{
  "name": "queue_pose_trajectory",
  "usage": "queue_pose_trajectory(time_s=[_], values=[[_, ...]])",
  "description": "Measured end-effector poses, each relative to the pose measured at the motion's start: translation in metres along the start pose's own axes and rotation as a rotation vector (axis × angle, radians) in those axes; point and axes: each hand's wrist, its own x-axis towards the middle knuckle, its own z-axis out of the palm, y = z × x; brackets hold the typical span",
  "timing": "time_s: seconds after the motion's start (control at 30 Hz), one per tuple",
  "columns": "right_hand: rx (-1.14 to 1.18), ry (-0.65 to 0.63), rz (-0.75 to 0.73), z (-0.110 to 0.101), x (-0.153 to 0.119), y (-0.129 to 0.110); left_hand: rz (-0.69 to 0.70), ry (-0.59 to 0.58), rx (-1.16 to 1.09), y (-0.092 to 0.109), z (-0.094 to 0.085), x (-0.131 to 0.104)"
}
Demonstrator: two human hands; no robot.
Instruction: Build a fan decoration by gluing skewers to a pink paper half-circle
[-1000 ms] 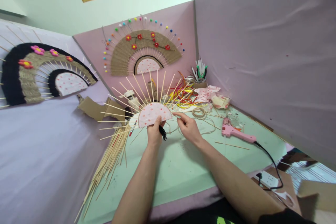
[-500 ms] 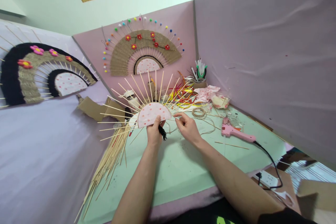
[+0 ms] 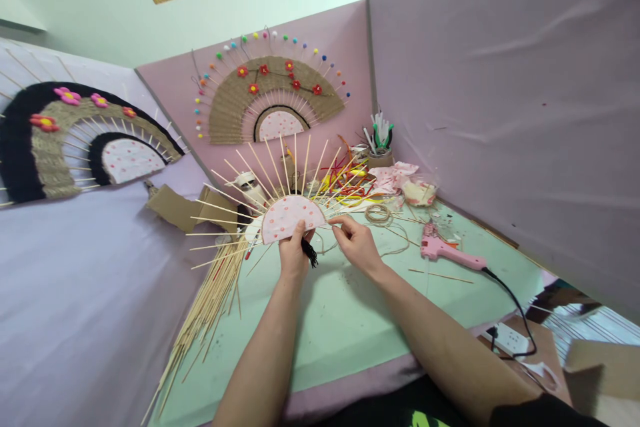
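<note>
An unfinished fan has a half-round pink-and-white spotted base (image 3: 285,217), with thin bamboo sticks (image 3: 259,161) spreading from its curved edge. My left hand (image 3: 294,257) grips the base at its lower edge, thumb on the front and fingers behind. A bunch of black yarn (image 3: 310,253) hangs beside that palm. At the base's right corner, my right hand (image 3: 357,243) has its index finger and thumb pinched together, apparently on thin brown twine (image 3: 400,250). That twine lies loosely on the table behind the hand; its end at the fingertips is hard to make out.
A pink glue gun (image 3: 453,253) with a black cord lies to the right. Loose bamboo sticks (image 3: 207,303) are heaped at the left. Behind are a twine coil (image 3: 379,215), coloured pipe cleaners (image 3: 345,177) and a pot of tools (image 3: 381,159). Finished fans (image 3: 225,103) hang on the partitions.
The view has shifted very slightly. Both hands keep nearly the same place on the fan, with the right fingertips still at its right corner.
</note>
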Motion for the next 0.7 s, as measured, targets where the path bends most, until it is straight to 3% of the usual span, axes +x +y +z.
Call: queue_pose_trajectory(time_s=[0.7], values=[[-0.021, -0.004, -0.018, 0.0035, -0.0001, 0.0064, -0.019, -0.027, -0.055, -0.0007, -0.0003, 0.0]])
